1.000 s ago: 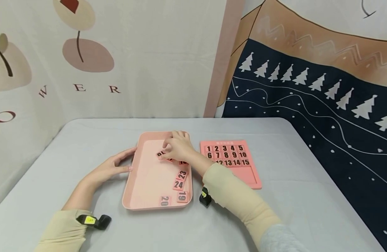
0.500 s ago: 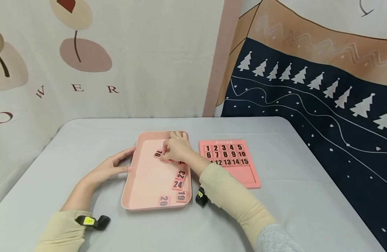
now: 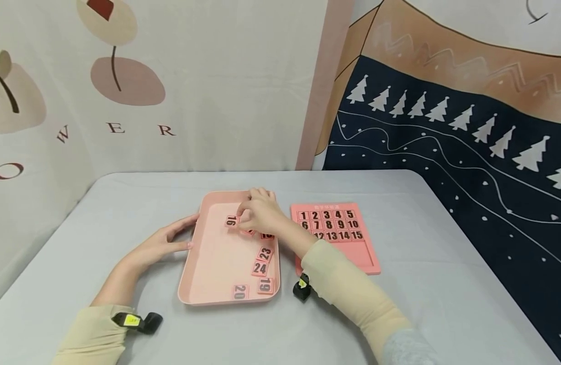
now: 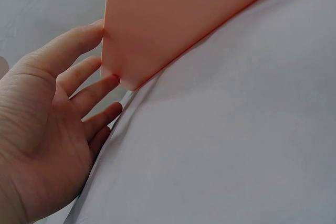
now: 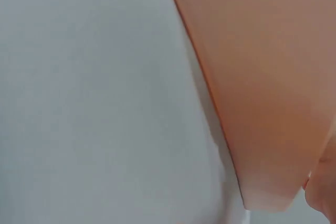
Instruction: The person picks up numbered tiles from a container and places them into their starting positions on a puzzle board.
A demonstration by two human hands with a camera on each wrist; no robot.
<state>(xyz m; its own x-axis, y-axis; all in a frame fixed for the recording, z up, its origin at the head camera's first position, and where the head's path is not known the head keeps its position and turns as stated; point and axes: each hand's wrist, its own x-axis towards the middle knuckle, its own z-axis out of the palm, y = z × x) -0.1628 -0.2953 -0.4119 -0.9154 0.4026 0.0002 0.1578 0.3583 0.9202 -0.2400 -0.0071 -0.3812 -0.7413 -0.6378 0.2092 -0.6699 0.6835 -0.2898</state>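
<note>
My left hand (image 3: pixel 158 244) rests against the left wall of a pink tray (image 3: pixel 196 268), fingers extended; in the left wrist view, the left hand (image 4: pixel 58 108) touches the tray's outer side (image 4: pixel 157 19). Over the tray's far part, my right hand (image 3: pixel 260 213) has bent fingers, thumb and index tips beside the right edge of number tile 16 (image 3: pixel 232 221). Whether they pinch a tile is hidden. Another tile (image 3: pixel 248 232) is partly covered by this hand. Tiles 23 (image 3: pixel 264 253), 24 (image 3: pixel 259 268), 19 (image 3: pixel 265 286) and 20 (image 3: pixel 240 292) lie in the tray.
Right of the tray lies a pink number board (image 3: pixel 337 253), with rows of tiles 1 to 15 in its upper part and a bare recess below. My right forearm crosses its lower left corner. A pale cloth covers the table (image 3: pixel 445 304); printed fabric hangs behind.
Tile 16 has turned from a slant to sideways, and my right thumb has shifted slightly right of it. My left hand has stayed at the tray's wall.
</note>
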